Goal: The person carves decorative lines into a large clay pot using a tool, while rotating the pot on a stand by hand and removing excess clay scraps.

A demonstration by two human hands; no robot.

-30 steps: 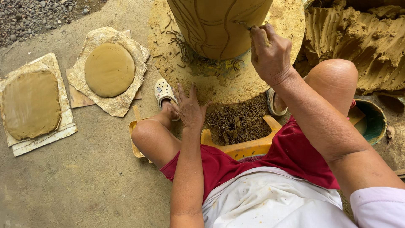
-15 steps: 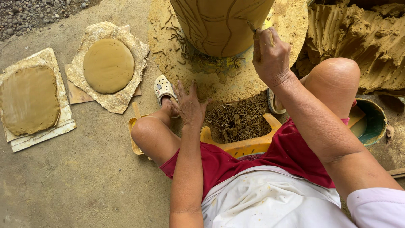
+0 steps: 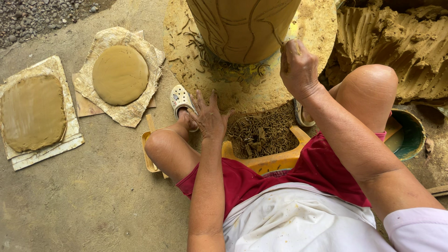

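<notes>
A large tan clay pot with curved lines cut into its wall stands on a round clay-crusted wheel. My right hand is closed on a thin carving tool whose tip meets the pot's lower wall. My left hand lies flat with fingers spread, resting by my left shin near the wheel's front rim. Clay shavings are heaped between my knees on a yellow stool.
Two flat clay slabs lie on paper at left: a round one and a squarish one. A big clay mass rises at right. A green bowl sits beside my right knee. Gravel borders the concrete floor.
My right hand with the tool has shifted slightly along the pot's lower wall. The left hand stays in place by my shin.
</notes>
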